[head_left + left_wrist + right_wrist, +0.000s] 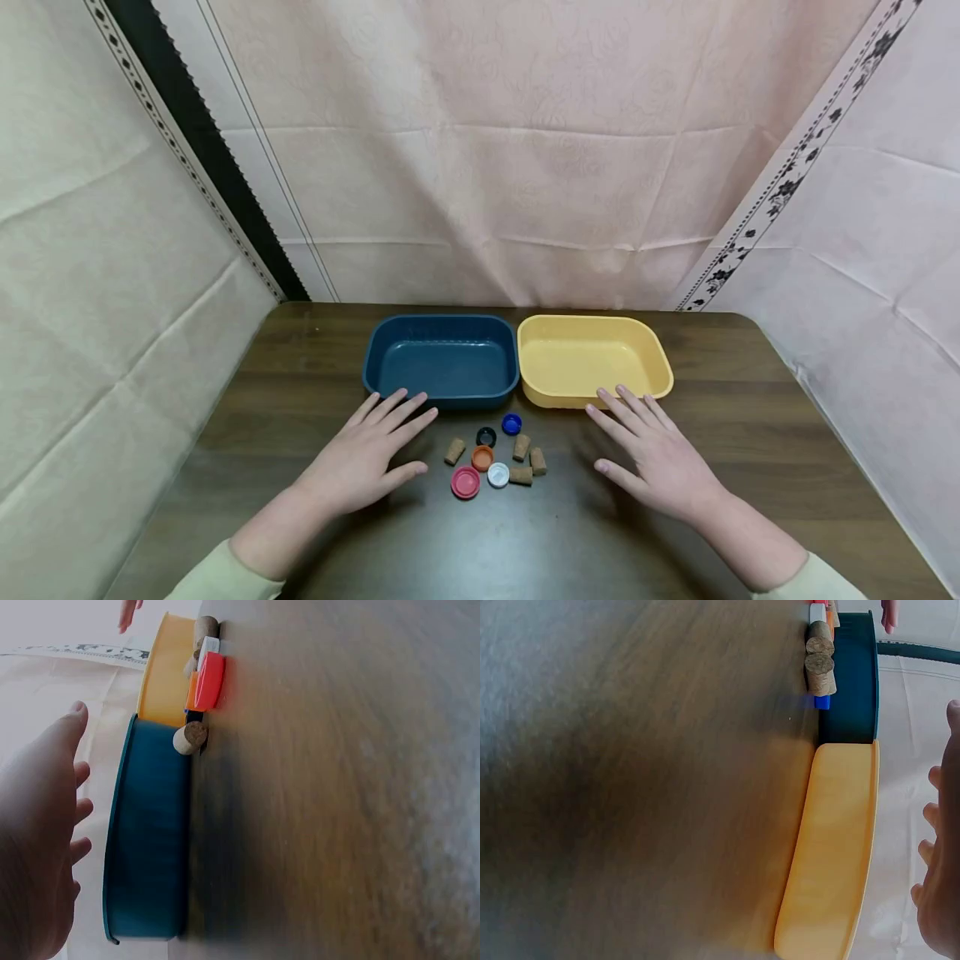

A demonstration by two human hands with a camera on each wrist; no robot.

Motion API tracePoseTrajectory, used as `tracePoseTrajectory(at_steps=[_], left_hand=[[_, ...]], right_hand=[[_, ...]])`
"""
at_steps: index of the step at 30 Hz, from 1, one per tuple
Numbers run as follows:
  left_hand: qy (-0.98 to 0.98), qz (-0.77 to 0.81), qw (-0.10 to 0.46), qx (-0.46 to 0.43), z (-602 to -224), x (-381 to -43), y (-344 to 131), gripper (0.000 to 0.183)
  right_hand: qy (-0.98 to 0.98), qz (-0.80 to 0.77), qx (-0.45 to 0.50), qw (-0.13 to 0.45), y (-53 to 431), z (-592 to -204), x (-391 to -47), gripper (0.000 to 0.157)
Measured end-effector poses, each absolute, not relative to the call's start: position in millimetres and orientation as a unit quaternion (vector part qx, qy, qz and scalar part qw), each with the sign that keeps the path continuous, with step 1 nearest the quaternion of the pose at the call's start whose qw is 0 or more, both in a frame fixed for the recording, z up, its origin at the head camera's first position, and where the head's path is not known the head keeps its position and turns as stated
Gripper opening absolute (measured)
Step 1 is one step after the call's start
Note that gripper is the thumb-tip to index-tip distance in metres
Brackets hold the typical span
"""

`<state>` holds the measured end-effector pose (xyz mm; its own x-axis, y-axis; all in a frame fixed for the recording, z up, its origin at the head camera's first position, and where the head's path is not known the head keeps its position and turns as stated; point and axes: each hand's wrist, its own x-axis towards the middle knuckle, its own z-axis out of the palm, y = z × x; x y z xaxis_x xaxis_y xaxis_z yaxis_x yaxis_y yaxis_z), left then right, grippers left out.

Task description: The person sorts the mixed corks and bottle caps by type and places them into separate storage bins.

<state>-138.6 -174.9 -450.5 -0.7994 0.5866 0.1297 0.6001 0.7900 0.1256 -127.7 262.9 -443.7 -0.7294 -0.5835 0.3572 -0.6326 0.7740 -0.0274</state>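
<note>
Both hands hover over the table with fingers spread, holding nothing. The left hand (367,458) is left of a small group of caps and corks, its fingertips by the near rim of a blue basin (442,395). My right hand (652,462) is on the group's other side, fingertips by the near rim of a yellow basin (558,400). The group has a pink cap (465,482), an orange cap (482,457), a white cap (498,476), a black cap (486,437), a blue cap (512,424) and several corks, including a cork (454,452) lying nearest the left hand.
The two basins stand side by side at the back of the dark wooden table (300,400). A pale cloth (525,167) hangs behind the table, with white cloths at left and right.
</note>
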Motion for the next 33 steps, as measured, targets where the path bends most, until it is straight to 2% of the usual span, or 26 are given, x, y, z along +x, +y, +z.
tracePoseTrajectory(at_steps=[5, 15, 22, 33], left_hand=[[-0.946, -0.067, 0.061, -0.311, -449, -140, -179, 0.072], [-0.951, -0.074, 0.053, -0.294, -449, -139, -182, 0.072], [-0.952, -0.072, 0.068, -0.289, -452, -137, -185, 0.07], [-0.961, -0.076, 0.041, -0.262, -454, -142, -187, 0.069]], right_hand=[[-0.926, 0.075, 0.33, 0.167, 262, -446, -126, 0.071], [-0.928, 0.075, 0.328, 0.158, 261, -449, -124, 0.075], [-0.927, 0.069, 0.333, 0.157, 261, -451, -123, 0.072], [-0.923, 0.075, 0.341, 0.162, 256, -452, -125, 0.074]])
